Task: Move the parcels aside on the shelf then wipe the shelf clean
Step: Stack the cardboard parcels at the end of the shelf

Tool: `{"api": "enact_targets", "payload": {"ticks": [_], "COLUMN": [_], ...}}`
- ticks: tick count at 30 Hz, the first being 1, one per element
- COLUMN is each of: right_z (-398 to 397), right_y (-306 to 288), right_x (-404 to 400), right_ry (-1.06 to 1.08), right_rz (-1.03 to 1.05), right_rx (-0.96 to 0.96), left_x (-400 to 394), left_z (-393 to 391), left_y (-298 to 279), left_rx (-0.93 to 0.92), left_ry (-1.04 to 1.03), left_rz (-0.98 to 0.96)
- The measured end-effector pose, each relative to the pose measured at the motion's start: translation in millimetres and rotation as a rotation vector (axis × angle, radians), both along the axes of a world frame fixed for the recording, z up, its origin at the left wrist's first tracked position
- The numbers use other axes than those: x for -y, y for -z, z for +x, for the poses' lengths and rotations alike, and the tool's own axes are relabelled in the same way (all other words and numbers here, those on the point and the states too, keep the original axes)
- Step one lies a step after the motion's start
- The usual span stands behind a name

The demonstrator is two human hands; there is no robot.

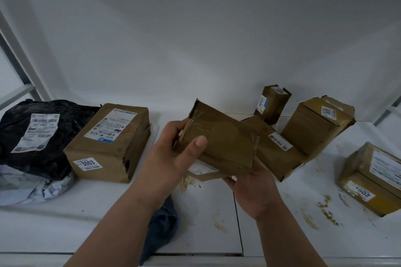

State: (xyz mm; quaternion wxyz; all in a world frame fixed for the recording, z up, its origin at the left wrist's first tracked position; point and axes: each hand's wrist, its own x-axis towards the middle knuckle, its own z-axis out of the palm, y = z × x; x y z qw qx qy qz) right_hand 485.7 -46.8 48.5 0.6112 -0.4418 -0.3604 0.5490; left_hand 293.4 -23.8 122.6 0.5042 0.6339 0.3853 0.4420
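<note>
Parcels sit on a white shelf [271,234] with brown smears, and a blue cloth [161,223] lies at its front edge. Just above the cloth, the left hand [173,158] and right hand [253,188] hold one brown box [223,138] tight, lifted up. Behind it stand more boxes [314,128].

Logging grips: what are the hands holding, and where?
Both hold one brown taped cardboard parcel: left hand grips its left end, right hand supports its underside.

left end of shelf [97,201]: bag parcel [36,134], box [110,143] right of it
right: four boxes [314,128]
front edge: cloth [160,225]
</note>
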Motion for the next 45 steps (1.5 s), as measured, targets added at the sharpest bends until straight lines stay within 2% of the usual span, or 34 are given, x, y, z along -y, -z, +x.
{"api": "enact_targets", "payload": {"ticks": [1,7,11,13,17,23,28,34,42,45], "right_z": [0,-5,-2,0,-4,-9,-16,-17,-19,-19], "right_y": [0,-6,-14,-17,-19,-18,-21,-14,-4,-4], "right_x": [1,1,0,-1,0,3,11,10,4,3], "right_ry": [-0.050,-0.003,-0.055,-0.031,0.078,0.152,0.067,-0.020,0.024,0.096], "right_rz": [0.026,0.008,-0.021,-0.014,-0.041,-0.073,-0.138,-0.201,-0.050,-0.045], "right_rx": [-0.028,-0.129,-0.519,-0.571,-0.514,-0.535,-0.533,-0.550,-0.463,-0.434], "left_x": [-1,-5,0,1,2,4,8,9,6,11], "left_z": [1,3,5,4,1,-3,2,-1,-6,-8], "left_y": [0,6,7,11,19,27,21,21,24,30], "left_rx": [-0.002,-0.058,-0.104,-0.074,-0.029,-0.172,-0.226,-0.218,-0.228,-0.124], "left_ry": [-0.040,-0.239,-0.222,-0.178,-0.090,-0.120,-0.085,-0.058,-0.146,-0.120], "left_rz": [-0.005,0.055,0.075,0.056,0.002,0.078,0.248,0.304,0.127,0.004]}}
